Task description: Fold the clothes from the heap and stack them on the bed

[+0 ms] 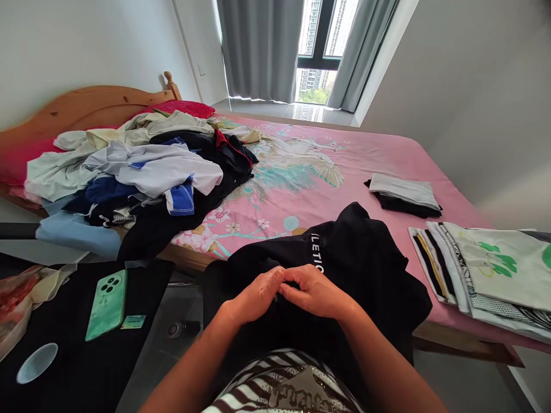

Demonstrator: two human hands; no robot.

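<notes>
A black garment [365, 264] with white lettering lies crumpled over the near edge of the bed and hangs down in front of me. My left hand [258, 295] and my right hand [312, 289] meet over its middle, fingertips touching. Both are closed, with thumbs and fingers pinched together at the black cloth. A tiny shiny spot shows just under the fingertips, too small to name. The left fingers are partly hidden behind the thumb and the back of the hand.
A loose heap of clothes [150, 166] covers the bed's left end by the wooden headboard [99, 103]. Folded clothes lie in a small stack [404, 192] and a larger stack [495, 264] at right. A green phone [106, 304], a card [134, 322] and a white oval item [37, 363] rest at lower left.
</notes>
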